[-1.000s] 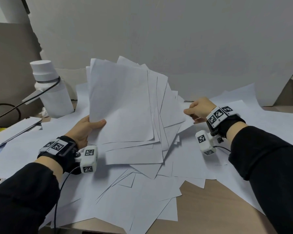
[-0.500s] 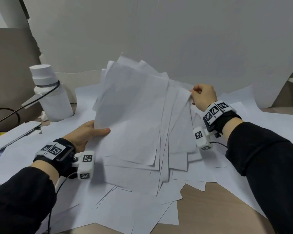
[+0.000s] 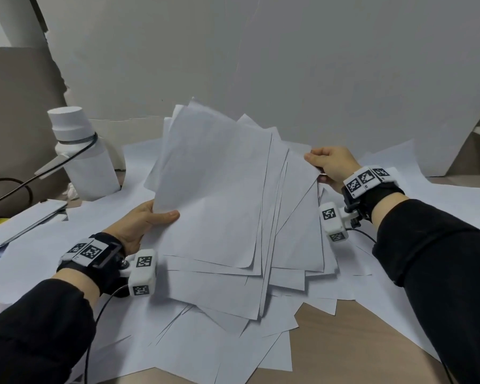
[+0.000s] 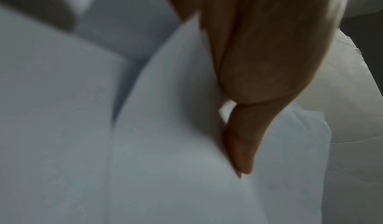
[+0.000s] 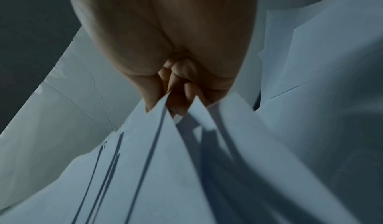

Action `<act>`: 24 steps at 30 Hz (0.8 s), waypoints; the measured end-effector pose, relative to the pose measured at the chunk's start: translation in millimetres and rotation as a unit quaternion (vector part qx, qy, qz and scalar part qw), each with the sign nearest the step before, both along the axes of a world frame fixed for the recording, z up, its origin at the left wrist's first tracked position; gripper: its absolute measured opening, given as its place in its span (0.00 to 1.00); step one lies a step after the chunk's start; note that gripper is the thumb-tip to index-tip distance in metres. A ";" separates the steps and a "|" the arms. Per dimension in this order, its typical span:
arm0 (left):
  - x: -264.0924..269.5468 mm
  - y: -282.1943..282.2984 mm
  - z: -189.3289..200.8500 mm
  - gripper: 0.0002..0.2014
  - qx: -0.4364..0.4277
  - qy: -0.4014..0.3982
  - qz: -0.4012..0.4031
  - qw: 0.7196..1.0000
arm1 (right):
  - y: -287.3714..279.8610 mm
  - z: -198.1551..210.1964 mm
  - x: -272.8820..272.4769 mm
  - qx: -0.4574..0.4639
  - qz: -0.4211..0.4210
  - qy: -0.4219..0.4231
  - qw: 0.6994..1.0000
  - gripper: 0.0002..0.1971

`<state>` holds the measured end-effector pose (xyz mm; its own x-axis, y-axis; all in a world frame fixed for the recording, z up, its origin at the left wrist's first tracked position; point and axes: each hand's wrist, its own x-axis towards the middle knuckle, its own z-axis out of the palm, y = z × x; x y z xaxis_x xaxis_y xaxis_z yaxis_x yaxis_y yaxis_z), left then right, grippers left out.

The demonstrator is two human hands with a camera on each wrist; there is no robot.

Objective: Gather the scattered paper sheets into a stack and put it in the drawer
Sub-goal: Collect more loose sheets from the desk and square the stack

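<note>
— In the middle of the frame, why is the paper bundle [image 3: 222,195] tilted up?
— So its edges can be squared. The left hand [image 3: 139,223] clamps the lower-left edge, thumb on top; the right hand [image 3: 330,167] pinches the upper-right corner.
— And the drawer?
— Not visible. Loose sheets [image 3: 205,347] lie below.

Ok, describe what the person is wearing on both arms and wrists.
Both arms wear black sleeves. The left hand and right hand are bare. Each wrist carries a black strap topped with white blocks printed with black square codes, plus a white camera box bearing similar codes and a thin black cable.
</note>
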<state>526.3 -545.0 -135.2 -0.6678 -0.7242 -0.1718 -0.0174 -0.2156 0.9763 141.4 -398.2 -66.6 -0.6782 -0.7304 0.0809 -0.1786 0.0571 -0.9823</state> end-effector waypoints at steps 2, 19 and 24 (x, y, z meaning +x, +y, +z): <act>-2.3 0.1 0.3 0.35 -0.004 0.004 0.006 1.000 | 2.0 1.3 0.8 -0.007 0.002 -0.008 1.000 0.04; -32.0 10.4 -7.9 0.09 0.007 0.060 0.144 0.988 | 17.8 -19.3 31.3 0.177 0.040 0.118 0.976 0.12; -38.4 21.0 -9.4 0.10 0.011 0.057 0.144 0.988 | 19.3 -28.9 36.1 0.157 -0.045 0.205 0.965 0.10</act>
<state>487.9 -524.0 -144.6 -0.4504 -0.8839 -0.1260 0.1575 -0.2175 0.9633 177.5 -378.9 -95.5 -0.6982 -0.7021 0.1399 -0.5286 0.3737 -0.7622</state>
